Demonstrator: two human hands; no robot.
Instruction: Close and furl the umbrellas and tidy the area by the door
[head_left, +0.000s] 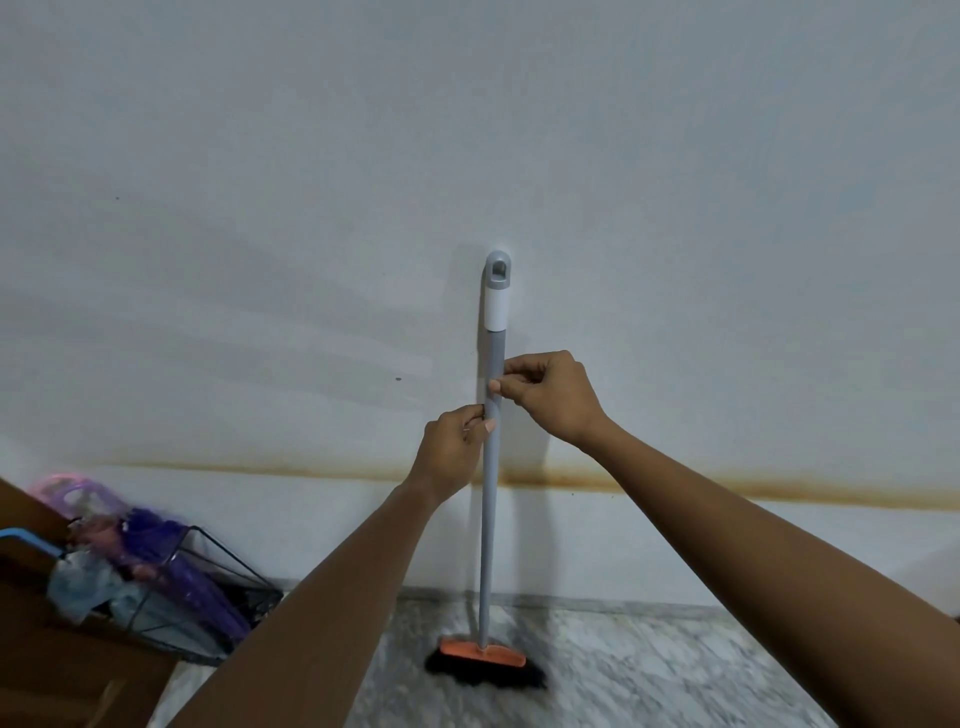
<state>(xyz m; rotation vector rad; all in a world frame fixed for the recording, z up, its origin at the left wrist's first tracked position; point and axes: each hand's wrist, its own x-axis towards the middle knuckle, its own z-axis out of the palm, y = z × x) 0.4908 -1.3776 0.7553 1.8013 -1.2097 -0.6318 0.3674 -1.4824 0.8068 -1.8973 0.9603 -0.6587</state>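
Fingers (497, 385) of the right hand (558, 397) and left hand (449, 449) pinch the grey broom (487, 545) handle, upright against the far wall (260, 208); purple umbrellas (156, 566) stand in a wire rack (231, 566) at near left.

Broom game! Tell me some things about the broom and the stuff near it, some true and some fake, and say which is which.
1. The left hand and right hand both pinch the broom by its handle. True.
2. The broom's head is blue. False: the head is orange, with black bristles.
3. The broom lies flat on the floor. False: it stands upright against the wall.
4. Umbrellas sit in a wire basket left of the broom. True.
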